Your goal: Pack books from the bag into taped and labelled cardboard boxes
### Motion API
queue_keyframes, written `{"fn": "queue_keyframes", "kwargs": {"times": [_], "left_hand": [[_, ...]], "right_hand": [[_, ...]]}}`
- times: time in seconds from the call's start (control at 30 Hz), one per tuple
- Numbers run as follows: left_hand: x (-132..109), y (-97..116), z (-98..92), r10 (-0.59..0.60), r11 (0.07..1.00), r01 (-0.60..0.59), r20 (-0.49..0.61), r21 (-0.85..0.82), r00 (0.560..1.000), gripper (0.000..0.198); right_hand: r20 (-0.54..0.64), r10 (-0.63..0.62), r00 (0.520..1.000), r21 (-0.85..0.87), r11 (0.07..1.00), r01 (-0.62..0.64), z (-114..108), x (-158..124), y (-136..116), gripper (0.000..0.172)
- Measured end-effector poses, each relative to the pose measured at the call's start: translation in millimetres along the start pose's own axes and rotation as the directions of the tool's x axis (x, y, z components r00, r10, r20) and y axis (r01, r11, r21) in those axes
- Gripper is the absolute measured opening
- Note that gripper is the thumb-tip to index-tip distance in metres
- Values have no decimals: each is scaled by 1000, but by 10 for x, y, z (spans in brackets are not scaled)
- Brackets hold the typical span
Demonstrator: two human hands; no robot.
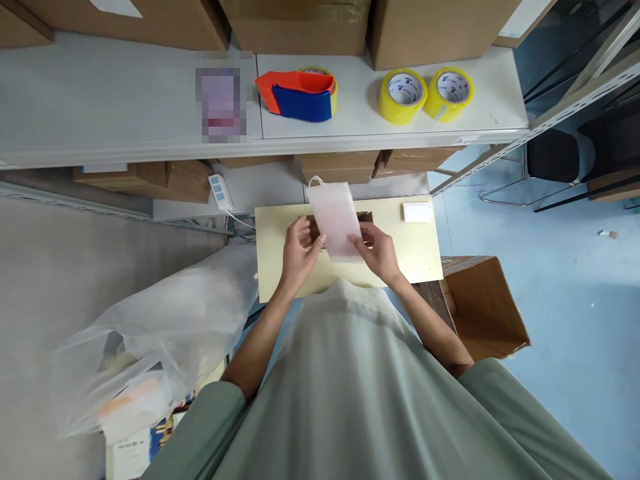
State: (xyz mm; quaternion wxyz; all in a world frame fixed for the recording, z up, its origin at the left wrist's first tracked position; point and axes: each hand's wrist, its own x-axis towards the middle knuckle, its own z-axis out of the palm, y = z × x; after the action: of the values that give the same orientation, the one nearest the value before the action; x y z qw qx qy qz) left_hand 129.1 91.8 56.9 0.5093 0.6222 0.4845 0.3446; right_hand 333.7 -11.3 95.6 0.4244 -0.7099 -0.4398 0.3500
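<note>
A flat, pale white pouch (336, 221) with a small loop at its upper left is held tilted over a small brown cardboard box (367, 217), which it mostly hides. My right hand (376, 252) grips the pouch's lower right edge, thumb on top and fingers behind. At the pouch's left side, my left hand (301, 251) has its thumb near the edge. Its fingers are loosely curled and apart from the thumb, beside the box. Both lie over a cream-coloured board (417, 250), where a small white block (417, 213) rests at the upper right.
On the shelf (150, 107) ahead sit an orange-and-blue tape dispenser (300, 97) and two yellow tape rolls (404, 97). A power strip (221, 192) lies below. A big translucent bag (175, 320) stands left; an open carton (487, 310) stands right.
</note>
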Motion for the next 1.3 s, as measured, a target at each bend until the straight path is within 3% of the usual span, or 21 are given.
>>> {"fn": "queue_keyframes", "kwargs": {"times": [0.1,0.17,0.27,0.33,0.43,0.67,0.83,1.03,1.17,1.3], "left_hand": [[131,201,-114,290,925,-266,-49,272,956,82],[230,368,-175,411,850,-388,13,356,912,73],[379,508,-185,475,766,-506,183,396,861,50],[461,483,-142,460,732,-545,293,410,838,37],[523,324,-60,355,699,-533,415,477,838,32],[430,-28,17,85,623,-458,528,633,845,35],[418,-200,73,56,610,-435,512,662,857,38],[464,-249,107,84,618,-431,490,658,868,39],[432,-225,-3,206,665,-393,350,635,914,41],[392,-301,-234,239,712,-306,191,632,952,40]], "right_hand": [[-2,-124,992,-329,937,116,-155,121,-105,38],[48,-176,983,-512,841,175,-243,231,-194,35],[196,-188,963,-667,694,271,-307,409,-287,38],[298,-171,939,-714,613,338,-296,507,-288,39],[409,-131,903,-729,549,409,-226,588,-191,43],[528,23,849,-730,524,439,-79,598,132,49],[539,83,838,-739,524,424,-21,658,265,53],[502,100,859,-718,602,350,48,765,392,50],[398,55,916,-705,657,267,-23,745,473,51],[188,17,982,-679,725,117,-237,632,599,40]]}}
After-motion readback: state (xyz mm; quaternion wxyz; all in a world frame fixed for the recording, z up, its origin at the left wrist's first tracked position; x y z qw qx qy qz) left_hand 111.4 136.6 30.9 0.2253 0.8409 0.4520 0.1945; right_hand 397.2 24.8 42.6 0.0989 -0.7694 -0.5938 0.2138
